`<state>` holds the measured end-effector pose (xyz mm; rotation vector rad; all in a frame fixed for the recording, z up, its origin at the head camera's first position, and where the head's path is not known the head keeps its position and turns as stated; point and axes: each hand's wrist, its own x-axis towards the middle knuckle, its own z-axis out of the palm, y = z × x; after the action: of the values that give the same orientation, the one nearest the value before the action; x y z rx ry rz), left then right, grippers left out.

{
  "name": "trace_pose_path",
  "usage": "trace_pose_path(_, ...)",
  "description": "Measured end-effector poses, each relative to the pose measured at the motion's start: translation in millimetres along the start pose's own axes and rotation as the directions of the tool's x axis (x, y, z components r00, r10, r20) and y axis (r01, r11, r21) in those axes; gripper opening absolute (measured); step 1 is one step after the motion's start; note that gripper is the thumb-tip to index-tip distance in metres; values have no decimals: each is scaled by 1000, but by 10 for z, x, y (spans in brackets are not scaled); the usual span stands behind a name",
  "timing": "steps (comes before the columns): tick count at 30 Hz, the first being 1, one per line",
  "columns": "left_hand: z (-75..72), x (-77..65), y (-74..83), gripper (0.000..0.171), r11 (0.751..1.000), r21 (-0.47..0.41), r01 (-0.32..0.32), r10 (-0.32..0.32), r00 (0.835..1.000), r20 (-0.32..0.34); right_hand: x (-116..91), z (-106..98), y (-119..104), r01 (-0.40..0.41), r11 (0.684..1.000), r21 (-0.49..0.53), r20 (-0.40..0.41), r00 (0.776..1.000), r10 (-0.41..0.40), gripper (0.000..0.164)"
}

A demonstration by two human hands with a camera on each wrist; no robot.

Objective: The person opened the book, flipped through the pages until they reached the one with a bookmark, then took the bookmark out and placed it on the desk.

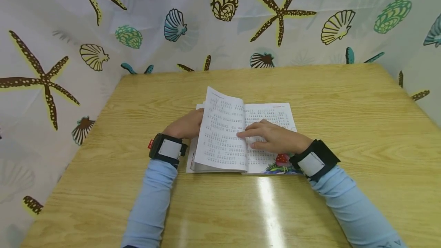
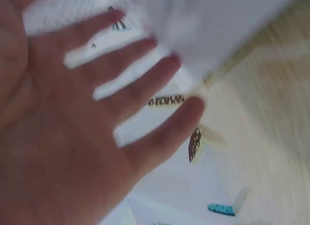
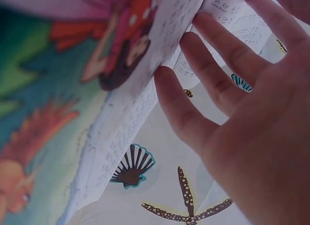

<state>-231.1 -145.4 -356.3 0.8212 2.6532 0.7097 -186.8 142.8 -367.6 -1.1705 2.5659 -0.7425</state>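
Note:
An open book [image 1: 268, 114] lies on the table, and one of its printed pages [image 1: 224, 129] stands partly raised on the left side. My left hand [image 1: 187, 123] is at the book's left edge, its fingers hidden behind that page in the head view. Those fingers [image 2: 160, 130] look straight and spread in the left wrist view, close to the blurred white paper. Over the right-hand page lies my right hand [image 1: 275, 137], fingers extended toward the middle fold. In the right wrist view its fingertips [image 3: 164, 77] touch the paper beside a coloured picture [image 3: 48, 104].
The wooden table [image 1: 361, 118] stretches out around the book on every side. Behind and to the left hangs a white cloth [image 1: 144, 7] printed with starfish and shells. Each wrist wears a black strap [image 1: 315, 160] with a pale plate. Light glares on the table's front.

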Motion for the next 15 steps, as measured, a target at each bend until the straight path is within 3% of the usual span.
trace_pose_path(2, -23, -8, 15, 47, 995, 55, 82, -75, 991, -114, 6, 7, -1, -7, 1000, -1, 1, 1000, 7, 40)
trace_pose_path(4, -36, 2, 42, 52, 983, 74, 165, -146, 965, -216, 8, 11, -2, -12, 1000, -5, -1, 1000, 12, 40)
trace_pose_path(6, -32, 25, 64, 59, 975, 78, 208, -180, 946, -268, 10, 12, -4, -6, 1000, -12, -4, 1000, 6, 40)
trace_pose_path(7, -25, 39, 72, 63, 974, 87, 211, -181, 946, -269, 9, 12, -4, -2, 1000, -16, -6, 1000, 2, 40)
trace_pose_path(9, -6, 63, 79, 73, 973, 126, 194, -163, 961, -223, 6, 10, -5, 5, 1000, -23, -9, 1000, -5, 40)
trace_pose_path(12, 28, 68, 92, 84, 969, 191, 155, -150, 988, -43, 4, 8, -6, 11, 999, -33, -9, 1000, -11, 40)
trace_pose_path(15, 56, 49, 112, 87, 970, 194, 144, -171, 977, 126, 9, 10, -9, 8, 999, -40, -8, 1000, -8, 40)
